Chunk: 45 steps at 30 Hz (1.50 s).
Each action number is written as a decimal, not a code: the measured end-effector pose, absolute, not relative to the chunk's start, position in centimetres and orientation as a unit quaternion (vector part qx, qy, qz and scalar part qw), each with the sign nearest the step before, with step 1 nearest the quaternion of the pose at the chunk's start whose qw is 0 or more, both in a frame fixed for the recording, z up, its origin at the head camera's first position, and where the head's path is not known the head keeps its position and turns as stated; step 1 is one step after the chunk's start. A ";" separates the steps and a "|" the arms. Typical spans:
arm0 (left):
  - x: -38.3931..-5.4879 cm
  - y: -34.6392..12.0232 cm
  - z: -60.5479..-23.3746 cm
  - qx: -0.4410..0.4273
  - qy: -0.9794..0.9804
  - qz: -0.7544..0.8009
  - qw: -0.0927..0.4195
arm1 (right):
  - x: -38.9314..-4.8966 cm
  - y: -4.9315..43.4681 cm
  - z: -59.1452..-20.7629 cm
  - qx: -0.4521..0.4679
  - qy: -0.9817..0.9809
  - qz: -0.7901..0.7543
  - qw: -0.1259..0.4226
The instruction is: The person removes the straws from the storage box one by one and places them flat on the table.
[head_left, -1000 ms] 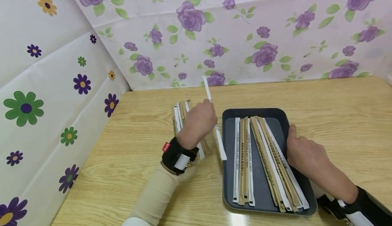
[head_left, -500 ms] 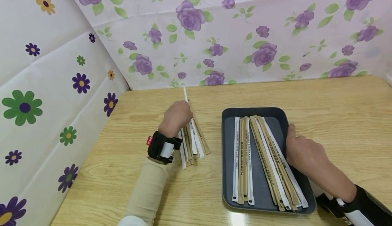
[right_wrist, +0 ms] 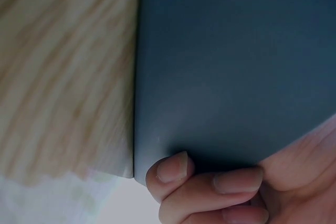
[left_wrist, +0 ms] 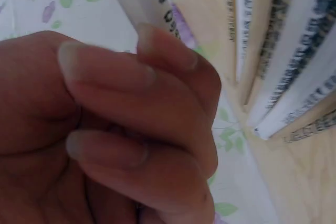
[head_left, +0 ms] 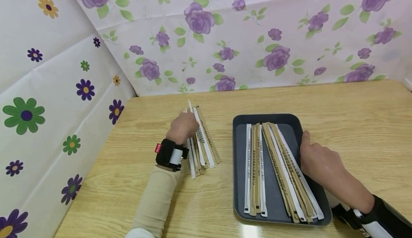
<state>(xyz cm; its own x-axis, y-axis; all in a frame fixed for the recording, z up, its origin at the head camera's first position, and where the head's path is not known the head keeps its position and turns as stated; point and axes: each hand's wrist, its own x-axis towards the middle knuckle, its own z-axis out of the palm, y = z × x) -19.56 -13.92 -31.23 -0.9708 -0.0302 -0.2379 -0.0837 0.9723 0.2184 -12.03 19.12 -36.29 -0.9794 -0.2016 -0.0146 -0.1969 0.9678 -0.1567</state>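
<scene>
The left hand, fingers curled, pinch unclear, has brought a white-wrapped straw to the straw bundle near centre, so it remains outside the lower-right tray the right hand grips.

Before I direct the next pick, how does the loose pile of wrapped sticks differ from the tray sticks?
The loose pile lies on the table; the tray sticks lie inside the tray.
The loose pile forms one cluster; the tray sticks form two, spread apart nearest the person.
Both mix white and brown printed sticks.
</scene>
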 end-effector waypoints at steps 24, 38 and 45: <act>-14.3 -2.6 -32.5 0.244 0.966 0.076 0.046 | -11.9 19.2 -36.3 -0.095 0.992 -0.084 0.027; -11.8 -0.3 -35.1 0.294 0.949 -0.109 0.011 | -11.9 19.2 -36.3 -0.105 0.991 -0.077 0.011; -12.0 -0.5 -35.0 0.283 0.956 -0.072 -0.021 | -12.0 19.2 -36.2 -0.100 0.992 -0.079 0.023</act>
<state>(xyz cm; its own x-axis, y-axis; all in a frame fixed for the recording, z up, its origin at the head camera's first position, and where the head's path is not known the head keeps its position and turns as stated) -12.00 -0.52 -35.01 -0.8390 0.5441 -0.0006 0.5380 0.8295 -0.1497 -12.04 19.17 -36.22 -0.9788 -0.2027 -0.0294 -0.1955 0.9673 -0.1618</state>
